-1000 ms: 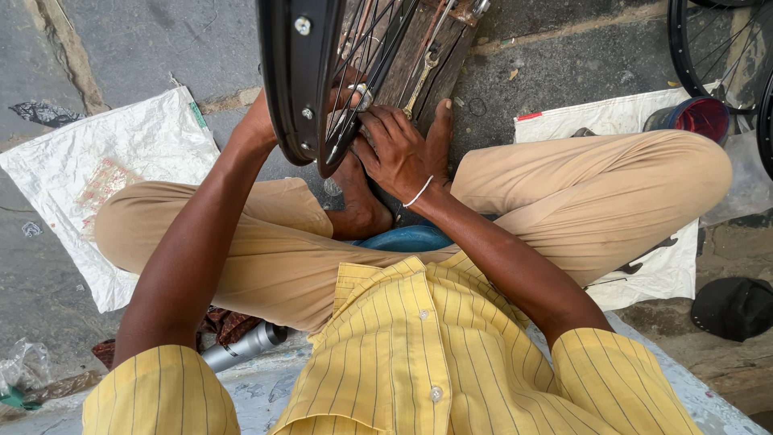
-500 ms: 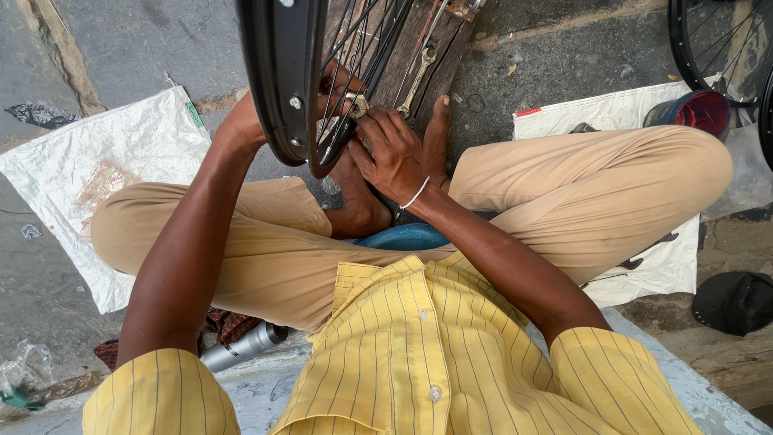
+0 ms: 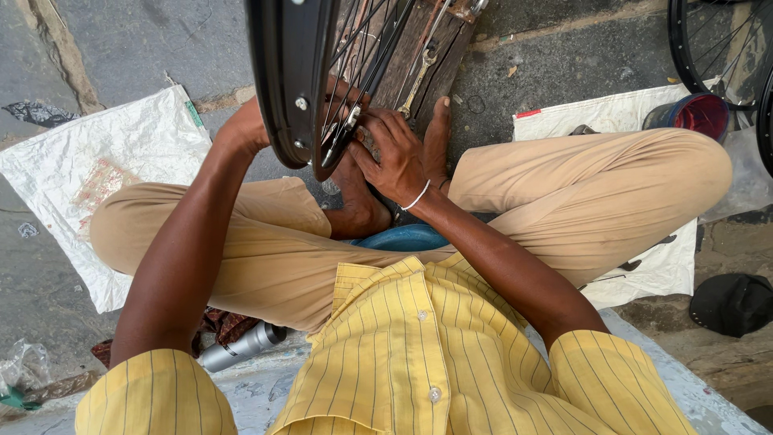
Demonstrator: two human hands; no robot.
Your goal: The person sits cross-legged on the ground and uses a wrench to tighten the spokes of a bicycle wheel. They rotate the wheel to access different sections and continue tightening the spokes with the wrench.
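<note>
A black bicycle wheel rim [image 3: 291, 76] with thin metal spokes [image 3: 366, 56] stands upright between my knees. My left hand [image 3: 245, 125] reaches behind the rim and is mostly hidden by it, pressed against the rim's far side. My right hand [image 3: 394, 153] is closed on the spokes just inside the rim, fingers curled around a small spoke fitting. A white band circles my right wrist. I sit cross-legged in tan trousers and a yellow striped shirt.
A wooden block [image 3: 419, 48] with a wrench on it lies behind the wheel. White sacks [image 3: 105, 169] lie left and right on the stone ground. Another wheel [image 3: 725, 48], a red-lined tub [image 3: 699, 113], a dark cap [image 3: 733, 302] and a metal cylinder [image 3: 241, 346] sit nearby.
The rim has shifted slightly leftward and lower in view. My right hand has slid a little along the spokes; my left hand stays behind the rim.
</note>
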